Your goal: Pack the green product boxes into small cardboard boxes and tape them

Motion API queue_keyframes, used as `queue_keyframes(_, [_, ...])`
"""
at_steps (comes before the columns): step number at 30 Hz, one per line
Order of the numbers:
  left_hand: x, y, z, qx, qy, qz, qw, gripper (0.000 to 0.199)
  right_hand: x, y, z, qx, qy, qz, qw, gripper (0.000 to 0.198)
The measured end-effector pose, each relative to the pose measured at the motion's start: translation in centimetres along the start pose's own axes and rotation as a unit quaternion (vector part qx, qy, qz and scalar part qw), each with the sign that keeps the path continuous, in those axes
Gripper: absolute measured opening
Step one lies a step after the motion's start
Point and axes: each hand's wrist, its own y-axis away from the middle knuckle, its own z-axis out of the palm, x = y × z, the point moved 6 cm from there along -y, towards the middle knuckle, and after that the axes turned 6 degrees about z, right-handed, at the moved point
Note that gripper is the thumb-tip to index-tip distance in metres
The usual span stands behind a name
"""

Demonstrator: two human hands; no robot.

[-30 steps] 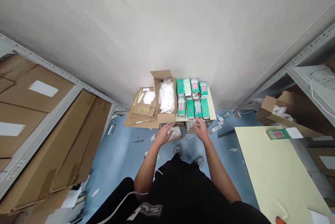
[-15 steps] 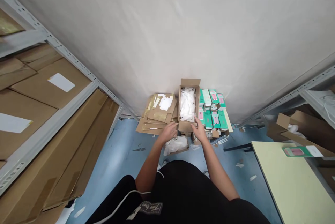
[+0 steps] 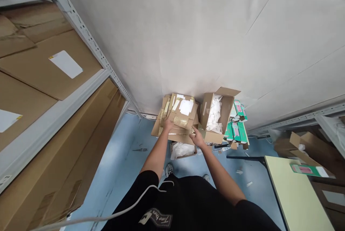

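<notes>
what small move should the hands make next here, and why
Probably firm up the hold of the left hand and right hand on the cardboard stack before shifting anything. They are at its left and right near parts, and its flat pieces overlap at uneven angles, so they might slide. How firm either grip is can't be told.

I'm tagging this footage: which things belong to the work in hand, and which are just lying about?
In hand, apparently:
flattened cardboard, left hand and right hand at it

Untouched, seemingly lying about:
open carton
green boxes beside it
shelved cartons
lone green box on the pale table
</notes>
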Motion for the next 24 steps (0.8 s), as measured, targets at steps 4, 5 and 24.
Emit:
queue_keyframes(4, [-2.4, -1.4, 1.1, -0.007, 0.01, -0.082, 0.997, 0.045, 1.0, -0.7, 1.9, -0.043, 0.035, 0.045, 0.997, 0.068])
queue_keyframes(5, [-2.7, -1.5, 1.7, -0.008, 0.016, -0.092, 0.996, 0.044, 1.3, -1.1, 2.3, -0.053, 0.049, 0.048, 0.996, 0.069])
queue_keyframes(24, [-5.6, 2.0, 5.0, 0.047, 0.219, -0.102, 0.969, 0.021, 4.8, -5.2, 9.6, -0.145, 0.164, 0.111, 0.969, 0.092])
